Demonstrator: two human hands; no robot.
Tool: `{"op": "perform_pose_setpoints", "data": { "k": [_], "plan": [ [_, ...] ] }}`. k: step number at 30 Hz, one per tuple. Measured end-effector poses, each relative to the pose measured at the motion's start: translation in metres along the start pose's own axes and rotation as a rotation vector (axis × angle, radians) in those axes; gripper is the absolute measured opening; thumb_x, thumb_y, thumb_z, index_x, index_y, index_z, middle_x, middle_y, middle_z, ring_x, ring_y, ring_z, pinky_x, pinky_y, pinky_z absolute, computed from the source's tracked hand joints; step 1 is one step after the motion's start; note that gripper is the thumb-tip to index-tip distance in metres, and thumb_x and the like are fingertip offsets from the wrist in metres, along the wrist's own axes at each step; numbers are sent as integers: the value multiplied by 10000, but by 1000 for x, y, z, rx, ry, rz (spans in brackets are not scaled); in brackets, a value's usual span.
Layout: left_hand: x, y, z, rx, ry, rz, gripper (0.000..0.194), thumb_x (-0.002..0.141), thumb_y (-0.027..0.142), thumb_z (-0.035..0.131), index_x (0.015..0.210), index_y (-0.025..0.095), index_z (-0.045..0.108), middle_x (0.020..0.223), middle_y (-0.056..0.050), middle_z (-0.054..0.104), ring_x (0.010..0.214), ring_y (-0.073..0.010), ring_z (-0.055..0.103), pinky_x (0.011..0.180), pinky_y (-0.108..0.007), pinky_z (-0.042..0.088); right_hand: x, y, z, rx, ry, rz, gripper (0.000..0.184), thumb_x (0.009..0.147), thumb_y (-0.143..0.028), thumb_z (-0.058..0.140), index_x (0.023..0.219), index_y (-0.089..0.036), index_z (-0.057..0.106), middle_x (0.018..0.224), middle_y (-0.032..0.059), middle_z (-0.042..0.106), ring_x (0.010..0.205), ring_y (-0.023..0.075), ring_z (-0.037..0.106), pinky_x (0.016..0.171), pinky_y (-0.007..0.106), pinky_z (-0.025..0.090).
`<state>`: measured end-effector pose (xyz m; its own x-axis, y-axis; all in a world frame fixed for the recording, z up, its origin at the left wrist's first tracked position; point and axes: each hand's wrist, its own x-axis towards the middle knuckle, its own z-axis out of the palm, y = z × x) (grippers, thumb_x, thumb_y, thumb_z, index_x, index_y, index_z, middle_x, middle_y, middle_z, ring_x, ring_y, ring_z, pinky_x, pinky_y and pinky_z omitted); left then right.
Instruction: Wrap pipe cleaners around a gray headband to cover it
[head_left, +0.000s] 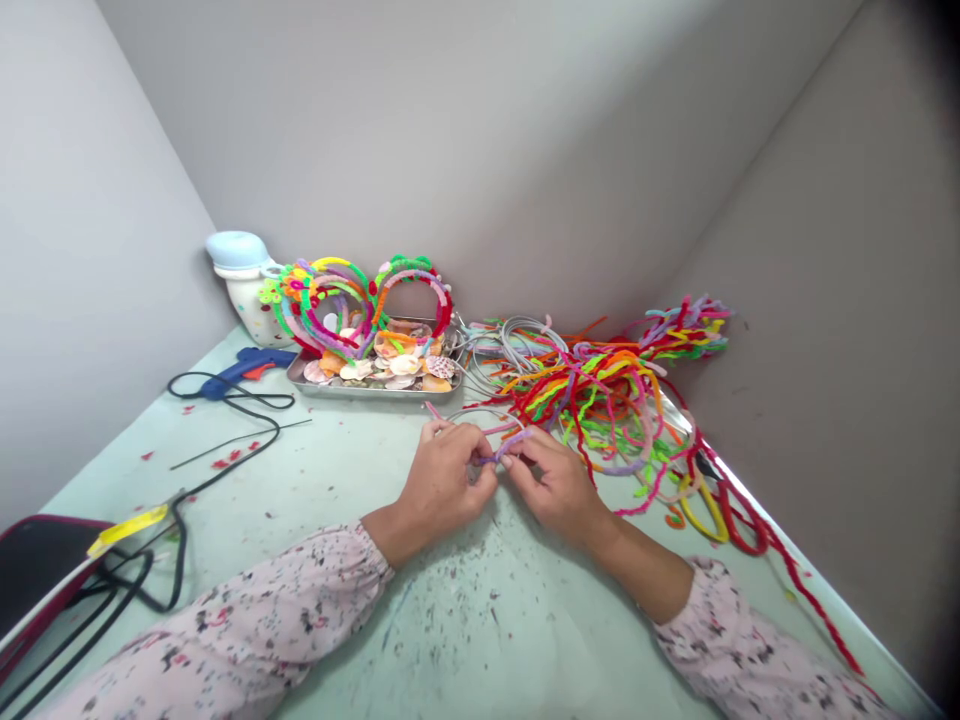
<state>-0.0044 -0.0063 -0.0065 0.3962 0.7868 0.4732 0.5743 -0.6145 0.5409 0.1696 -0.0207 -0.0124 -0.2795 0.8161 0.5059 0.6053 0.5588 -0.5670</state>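
My left hand (pixel 450 478) and my right hand (pixel 556 485) meet above the middle of the table, fingertips almost touching. Between them runs a purple pipe cleaner (pixel 514 441), pinched by both hands. A thin grey wire hoop (pixel 487 411) arches up behind the fingers, partly wrapped in pink; its lower part is hidden by the hands. A pink tip (pixel 432 410) pokes out beyond my left hand. Just past my right hand lies a big tangle of coloured pipe cleaners (pixel 615 385).
Behind the hands stands a metal tray (pixel 375 393) of seashells, topped with finished colourful headbands (pixel 330 310). Left of it are a white cup with a blue lid (pixel 238 255) and a blue glue gun (pixel 241 370) with black cable. Scissors (pixel 739 520) lie at right.
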Motion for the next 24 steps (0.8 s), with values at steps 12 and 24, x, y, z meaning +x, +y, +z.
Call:
{"op": "perform_pose_setpoints", "data": {
  "k": [12,24],
  "plan": [
    [-1,0,0,-2,21,-10,31,779,183,560,770,198,534,743,0,630,739,-175,554,817,-366,370,0,3,1,53,9,27,104,866,-170,536,855,-200,635,813,22,586,740,151,565,672,267,440],
    [-1,-2,3,10,13,9,36,773,180,559,768,199,529,728,8,620,722,-167,558,848,-372,368,1,1,-1,30,-6,21,127,874,-150,520,810,-198,618,790,20,578,740,155,549,669,276,428]
  ]
}}
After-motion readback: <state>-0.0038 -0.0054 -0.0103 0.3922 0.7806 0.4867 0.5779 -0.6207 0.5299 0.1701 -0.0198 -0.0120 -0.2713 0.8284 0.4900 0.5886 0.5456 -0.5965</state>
